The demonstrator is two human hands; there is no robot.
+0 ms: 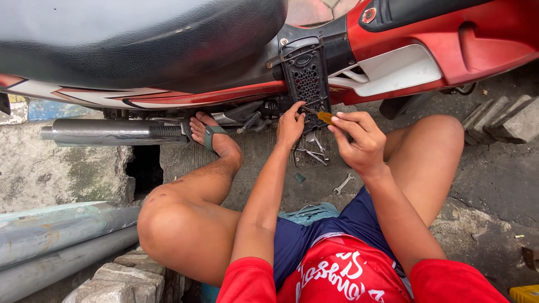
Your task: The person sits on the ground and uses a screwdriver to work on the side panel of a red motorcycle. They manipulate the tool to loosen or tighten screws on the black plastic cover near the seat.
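Note:
I sit on the ground facing a red and black motorcycle. My right hand grips a screwdriver with an amber handle, its tip aimed at the lower edge of a black perforated side panel. My left hand rests against the bottom of that panel, fingers next to the screwdriver tip. Whether it holds a small part I cannot tell.
Loose metal tools and a small wrench lie on the concrete between my legs. A chrome exhaust pipe runs at left, grey pipes below it. Paving blocks sit at right, and more bricks by my left knee.

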